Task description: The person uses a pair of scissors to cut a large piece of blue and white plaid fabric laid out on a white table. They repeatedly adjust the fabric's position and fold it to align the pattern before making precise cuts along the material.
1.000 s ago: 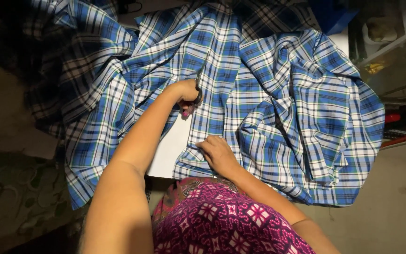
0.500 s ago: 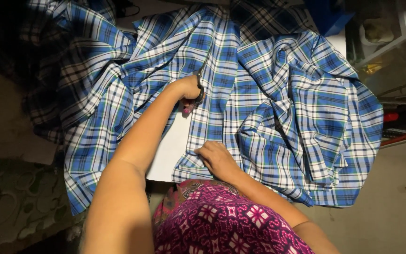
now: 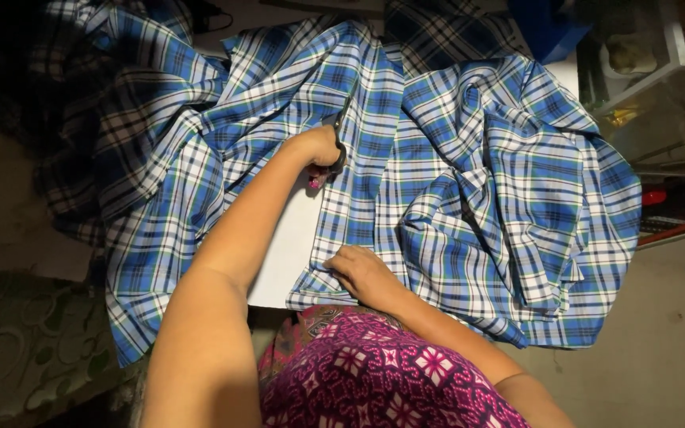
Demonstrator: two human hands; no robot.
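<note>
Left hand (image 3: pixel 320 147) fingers clamped round scissors (image 3: pixel 341 135), blades running up along cut line in blue plaid fabric (image 3: pixel 453 182). Fabric spread over white table (image 3: pixel 287 254), bunched at right. Right hand (image 3: pixel 362 273) flat on fabric near front edge, fingers together, pressing cloth down. Clear plastic bins (image 3: pixel 660 87) far right

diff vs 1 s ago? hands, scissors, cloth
Left hand with the dark-handled scissors moved slightly farther up the blue-and-white plaid cloth, lengthening the slit over the white table. Right hand still presses the cloth's near edge; nothing grasped or released.
</note>
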